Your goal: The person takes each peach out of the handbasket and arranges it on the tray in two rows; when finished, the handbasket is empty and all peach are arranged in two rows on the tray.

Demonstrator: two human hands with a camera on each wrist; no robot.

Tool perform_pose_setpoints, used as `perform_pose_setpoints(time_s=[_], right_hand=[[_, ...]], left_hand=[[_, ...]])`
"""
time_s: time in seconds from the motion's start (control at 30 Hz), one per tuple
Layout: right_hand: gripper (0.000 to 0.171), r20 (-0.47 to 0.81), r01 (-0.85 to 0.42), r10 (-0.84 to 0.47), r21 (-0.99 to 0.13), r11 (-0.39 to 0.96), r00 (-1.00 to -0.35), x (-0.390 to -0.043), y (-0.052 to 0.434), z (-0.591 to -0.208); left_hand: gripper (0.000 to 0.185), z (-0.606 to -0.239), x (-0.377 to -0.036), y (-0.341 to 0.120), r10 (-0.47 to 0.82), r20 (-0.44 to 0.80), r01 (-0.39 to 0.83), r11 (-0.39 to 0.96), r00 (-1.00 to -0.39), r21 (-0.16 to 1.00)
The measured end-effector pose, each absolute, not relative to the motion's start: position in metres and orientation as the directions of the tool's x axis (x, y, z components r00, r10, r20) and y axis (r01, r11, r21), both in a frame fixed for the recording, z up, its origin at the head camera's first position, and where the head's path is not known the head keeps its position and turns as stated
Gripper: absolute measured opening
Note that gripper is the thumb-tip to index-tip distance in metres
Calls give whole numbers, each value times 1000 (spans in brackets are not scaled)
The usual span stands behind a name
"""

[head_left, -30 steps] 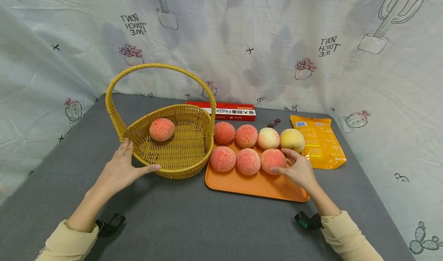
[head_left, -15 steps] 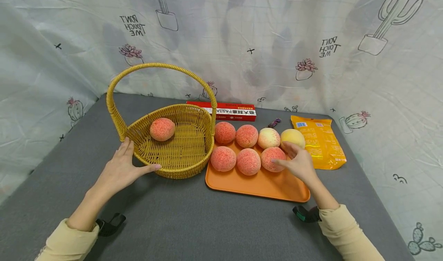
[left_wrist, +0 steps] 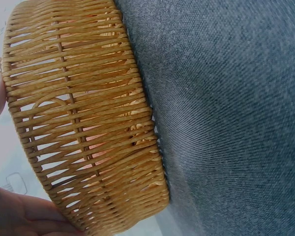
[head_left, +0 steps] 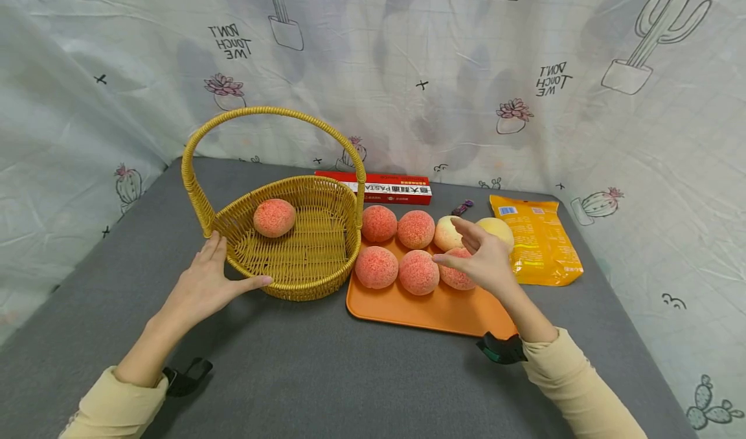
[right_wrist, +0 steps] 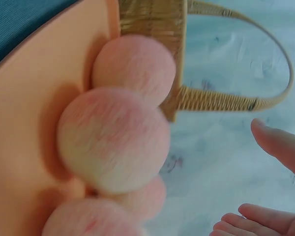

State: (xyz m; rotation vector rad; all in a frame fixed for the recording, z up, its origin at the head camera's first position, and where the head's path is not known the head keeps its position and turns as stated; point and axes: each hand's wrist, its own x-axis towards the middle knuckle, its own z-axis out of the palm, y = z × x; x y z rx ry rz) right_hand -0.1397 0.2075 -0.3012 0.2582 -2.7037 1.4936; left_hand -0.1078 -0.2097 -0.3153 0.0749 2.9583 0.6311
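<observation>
- The left hand (head_left: 204, 288) rests flat against the near-left rim of the wicker basket (head_left: 317, 277), fingers straight and spread, thumb along the wall.
- One peach (head_left: 274, 217) lies in the basket's far-left part — the woven floor beside it is bare.
- The right hand (head_left: 480, 261) hovers over the orange tray (head_left: 408, 306), fingers apart and holding nothing, just above the near-right peach (head_left: 457, 277).
- Bare grey counter (head_left: 326, 368) lies in front of both tray and basket.
</observation>
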Motion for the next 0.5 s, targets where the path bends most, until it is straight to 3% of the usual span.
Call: perform_pose_setpoints(time_s=[0.3,0.5], right_hand=[[74,167,-275,-262,-842,464,-951,-140,170,-294],[74,152,-293,-303,-812,504,-941,-142,144,-294]], left_hand=[[116,-316,-107,-210,67,-96,21,908,-993,418],[116,-317,-107,-210,63,-92,18,905,-994,426]])
